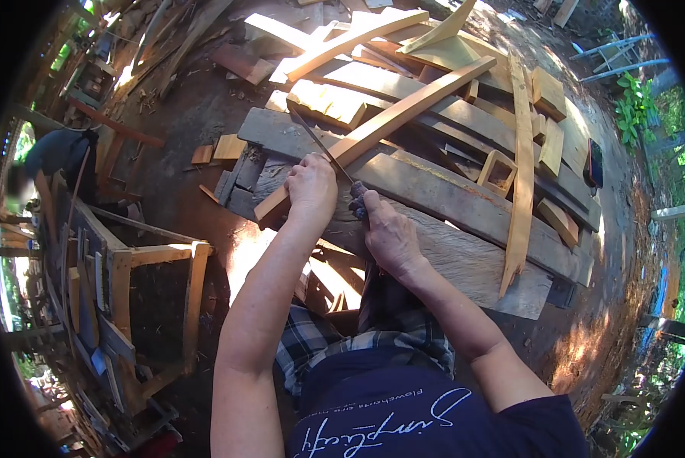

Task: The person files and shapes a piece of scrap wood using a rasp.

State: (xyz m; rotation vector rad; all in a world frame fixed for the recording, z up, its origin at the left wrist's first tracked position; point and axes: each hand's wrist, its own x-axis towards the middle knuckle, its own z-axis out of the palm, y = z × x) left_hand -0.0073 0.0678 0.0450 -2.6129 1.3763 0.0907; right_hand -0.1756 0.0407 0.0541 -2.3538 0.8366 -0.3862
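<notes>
A long squared wooden bar (411, 111) lies slantwise across the plank bench (434, 185), its near end sticking out past the bench's left side. My left hand (312, 185) is closed around the bar close to that end. In my right hand (392, 235) is the dark, wrapped-looking handle of a handsaw (310, 131). Its narrow blade crosses over the bar, right beside my left hand's fingers, with the tip pointing away to the upper left. My right fingers are wrapped round the handle and partly hidden.
A curved board (358, 42) and several offcuts are piled at the bench's far side. A long thin strip (521, 175) lies on the right, near a small wooden frame (497, 172) and a phone (594, 162). At left stands a wooden frame stand (163, 254); a person (62, 156) is behind it.
</notes>
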